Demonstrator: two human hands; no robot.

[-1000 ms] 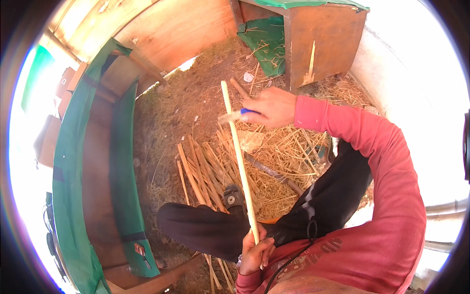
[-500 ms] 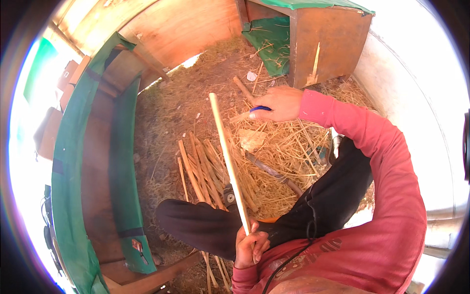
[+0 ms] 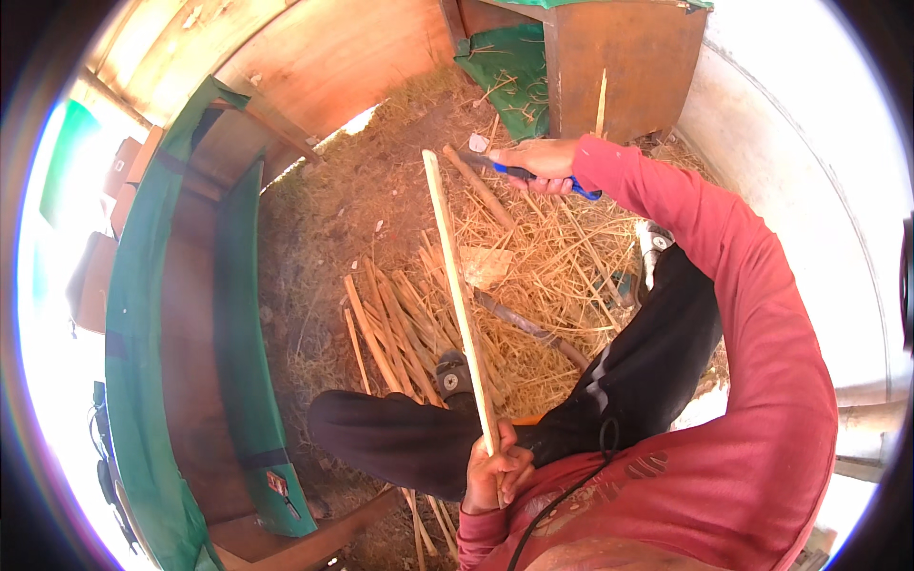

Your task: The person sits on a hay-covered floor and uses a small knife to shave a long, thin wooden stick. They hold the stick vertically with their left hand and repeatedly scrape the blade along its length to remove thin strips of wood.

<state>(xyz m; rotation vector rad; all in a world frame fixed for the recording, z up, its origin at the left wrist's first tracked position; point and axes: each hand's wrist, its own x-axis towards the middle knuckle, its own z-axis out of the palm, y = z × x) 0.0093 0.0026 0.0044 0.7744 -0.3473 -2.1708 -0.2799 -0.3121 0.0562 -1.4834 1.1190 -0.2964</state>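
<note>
My left hand (image 3: 497,468) is closed around the lower end of a long pale wooden stick (image 3: 453,276), which stands up at a slant and leans a little to the left toward its top. Farther off, my right hand (image 3: 541,164) grips a knife (image 3: 514,171) with a blue and black handle, its dark blade pointing left. That blade is apart from the stick's top end and passes above a thick round stick (image 3: 481,188) on the ground. Between my legs lies a pile of split wooden sticks (image 3: 390,328).
Straw and shavings (image 3: 562,276) cover the ground, with a dark pole (image 3: 524,322) lying across them. A long green-covered bench (image 3: 233,333) runs along the left. A brown wooden box (image 3: 619,71) stands at the far right, beside a white wall (image 3: 781,171).
My right hand has turned and moved slightly up, so the knife's blade and blue handle now show. The stick in my left hand has shifted slightly; its top end is higher.
</note>
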